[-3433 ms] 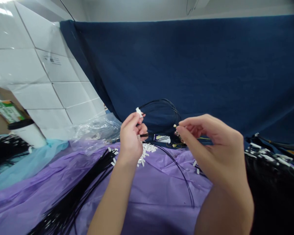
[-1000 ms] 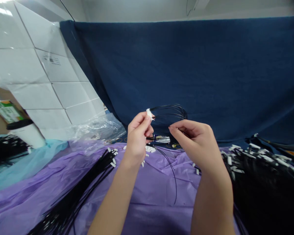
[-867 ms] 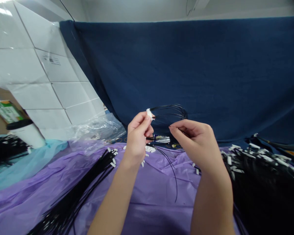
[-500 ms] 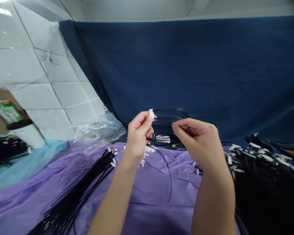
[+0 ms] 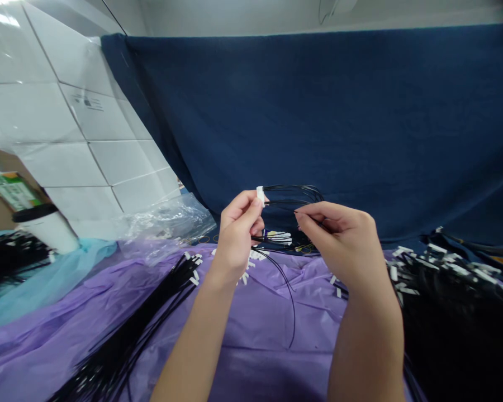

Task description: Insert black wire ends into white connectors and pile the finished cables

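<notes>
My left hand (image 5: 240,229) pinches a small white connector (image 5: 260,195) between thumb and fingers. Several thin black wires (image 5: 293,188) run from that connector to the right and curve round toward my right hand (image 5: 337,231). Its thumb and index fingertip are pressed together on the end of a black wire, just right of the connector; the other fingers are curled, with wires passing behind them. More wires come out below my left hand, and a few loose ends hang over the purple sheet (image 5: 276,329).
Bundles of black wires (image 5: 138,324) with white ends lie at left, and a large pile (image 5: 456,329) lies at right. A white cup (image 5: 50,231) with a dark lid stands far left, before stacked white boxes (image 5: 62,162). A dark blue cloth (image 5: 318,111) hangs behind.
Both hands have shifted very slightly to the right together with the connector and wires. Both grips look the same.
</notes>
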A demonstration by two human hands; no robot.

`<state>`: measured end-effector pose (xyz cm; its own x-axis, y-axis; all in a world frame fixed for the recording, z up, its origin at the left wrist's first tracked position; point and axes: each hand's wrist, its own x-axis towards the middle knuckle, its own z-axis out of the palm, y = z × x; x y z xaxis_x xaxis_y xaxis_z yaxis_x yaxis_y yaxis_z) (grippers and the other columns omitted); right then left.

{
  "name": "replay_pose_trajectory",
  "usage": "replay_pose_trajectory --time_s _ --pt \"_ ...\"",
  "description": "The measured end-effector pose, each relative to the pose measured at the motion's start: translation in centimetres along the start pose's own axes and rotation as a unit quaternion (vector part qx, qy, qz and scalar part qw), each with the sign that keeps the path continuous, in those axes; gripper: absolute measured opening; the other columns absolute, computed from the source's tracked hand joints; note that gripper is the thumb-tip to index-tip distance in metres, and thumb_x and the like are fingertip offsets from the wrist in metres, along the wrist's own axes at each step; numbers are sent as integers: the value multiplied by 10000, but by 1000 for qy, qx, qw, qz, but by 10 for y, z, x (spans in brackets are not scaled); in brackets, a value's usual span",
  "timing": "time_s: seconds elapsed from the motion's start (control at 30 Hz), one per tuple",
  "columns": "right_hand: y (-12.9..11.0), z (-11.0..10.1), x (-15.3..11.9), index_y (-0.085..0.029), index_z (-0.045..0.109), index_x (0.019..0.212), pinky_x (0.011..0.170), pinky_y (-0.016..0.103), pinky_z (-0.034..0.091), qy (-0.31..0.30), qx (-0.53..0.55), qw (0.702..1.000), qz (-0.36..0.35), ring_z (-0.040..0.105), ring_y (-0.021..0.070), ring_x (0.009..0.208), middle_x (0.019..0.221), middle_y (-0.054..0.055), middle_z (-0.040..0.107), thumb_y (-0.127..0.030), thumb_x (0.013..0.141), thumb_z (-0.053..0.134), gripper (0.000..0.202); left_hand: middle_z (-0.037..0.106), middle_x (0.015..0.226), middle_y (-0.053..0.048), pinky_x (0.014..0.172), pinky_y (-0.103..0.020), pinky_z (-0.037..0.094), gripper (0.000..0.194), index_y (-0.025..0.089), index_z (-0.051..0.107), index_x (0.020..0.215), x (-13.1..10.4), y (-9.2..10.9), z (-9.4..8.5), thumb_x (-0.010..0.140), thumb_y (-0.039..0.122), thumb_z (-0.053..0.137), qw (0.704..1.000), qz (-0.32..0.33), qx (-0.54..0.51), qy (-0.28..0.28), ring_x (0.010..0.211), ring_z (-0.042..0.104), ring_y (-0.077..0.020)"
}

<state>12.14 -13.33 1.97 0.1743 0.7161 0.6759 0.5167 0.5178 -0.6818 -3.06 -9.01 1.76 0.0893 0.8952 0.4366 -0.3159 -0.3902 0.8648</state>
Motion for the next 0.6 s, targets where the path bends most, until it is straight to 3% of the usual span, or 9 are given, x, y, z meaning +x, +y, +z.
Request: replay_pose_trajectory --time_s 0.6 --pt "-4 2 -1 -201 729 751 473 223 358 18 13 999 -33 491 89 522 618 -22 629 -170 801 621 123 335 605 39 390 -165 202 132 200 628 805 1 -2 2 841 325 605 1000 16 20 -6 458 306 -51"
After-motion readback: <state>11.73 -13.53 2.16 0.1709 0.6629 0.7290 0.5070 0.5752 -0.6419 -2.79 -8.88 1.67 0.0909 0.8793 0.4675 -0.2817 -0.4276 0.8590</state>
